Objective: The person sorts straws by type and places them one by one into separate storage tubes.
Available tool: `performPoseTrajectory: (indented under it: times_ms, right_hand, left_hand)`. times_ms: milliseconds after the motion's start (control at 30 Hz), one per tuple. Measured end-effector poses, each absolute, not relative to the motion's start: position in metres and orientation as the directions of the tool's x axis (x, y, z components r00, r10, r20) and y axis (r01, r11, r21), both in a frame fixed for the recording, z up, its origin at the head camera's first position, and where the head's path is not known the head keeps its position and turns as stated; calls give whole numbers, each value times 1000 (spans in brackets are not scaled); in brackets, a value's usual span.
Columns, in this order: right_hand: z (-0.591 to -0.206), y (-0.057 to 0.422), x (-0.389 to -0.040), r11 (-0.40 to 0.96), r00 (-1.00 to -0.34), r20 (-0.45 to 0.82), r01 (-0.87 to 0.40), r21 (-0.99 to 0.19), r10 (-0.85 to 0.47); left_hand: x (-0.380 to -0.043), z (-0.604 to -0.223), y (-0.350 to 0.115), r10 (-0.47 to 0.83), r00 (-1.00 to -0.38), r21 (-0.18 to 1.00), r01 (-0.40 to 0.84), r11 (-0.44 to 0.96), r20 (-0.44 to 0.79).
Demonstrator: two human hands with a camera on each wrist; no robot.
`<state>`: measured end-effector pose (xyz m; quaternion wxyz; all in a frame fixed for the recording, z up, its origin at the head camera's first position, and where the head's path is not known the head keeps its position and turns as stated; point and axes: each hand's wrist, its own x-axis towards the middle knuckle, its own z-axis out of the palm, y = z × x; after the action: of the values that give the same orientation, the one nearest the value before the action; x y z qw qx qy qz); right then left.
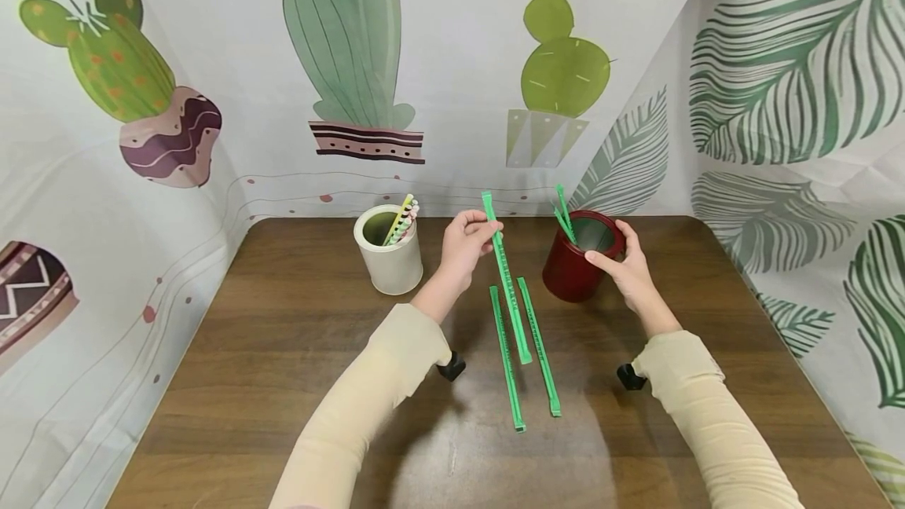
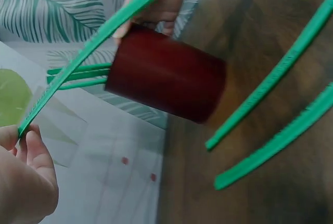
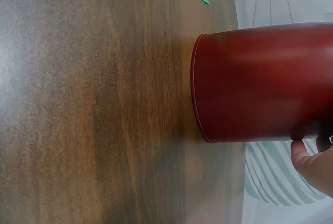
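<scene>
Between thumb and fingers, my left hand [image 1: 467, 246] pinches a green-wrapped straw [image 1: 507, 289] near its upper end. The straw slants down above the table, its top left of the red cup [image 1: 568, 273]. My right hand [image 1: 634, 277] grips that cup at the right side of its rim, thumb at the front. Several green-wrapped straws [image 2: 83, 77] stick out of the cup's mouth in the left wrist view. Two more lie on the table, a left straw [image 1: 506, 358] and a right straw [image 1: 540, 348]. In the right wrist view the cup's base meets the tabletop.
A white cup [image 1: 393, 267] stands at the back left of the brown wooden table [image 1: 283, 352], holding several patterned and yellow straws [image 1: 403, 222]. Behind the table hangs a cloth [image 1: 459, 85] printed with cacti and leaves.
</scene>
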<state>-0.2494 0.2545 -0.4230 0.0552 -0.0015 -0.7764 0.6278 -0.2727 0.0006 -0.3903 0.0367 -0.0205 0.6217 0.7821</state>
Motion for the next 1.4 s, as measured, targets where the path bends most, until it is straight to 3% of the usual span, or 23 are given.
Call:
performPoseTrajectory:
  times_ms: [500, 767, 1067, 1400]
  right_hand:
    - [-424, 256, -250, 217, -996, 68, -53, -975, 65]
    - [-425, 256, -251, 213, -996, 59, -44, -976, 65]
    - [-431, 259, -255, 229, -995, 74, -56, -972, 69]
    - [-446, 268, -263, 254, -994, 85, -64, -965, 70]
  left_hand:
    - [-291, -336, 22, -78, -994, 956, 97, -276, 78]
    - [-293, -324, 29, -178, -979, 941, 146, -304, 95]
    - [-294, -325, 42, -245, -964, 925, 187, -332, 107]
    - [-291, -348, 56, -245, -963, 957, 173, -233, 114]
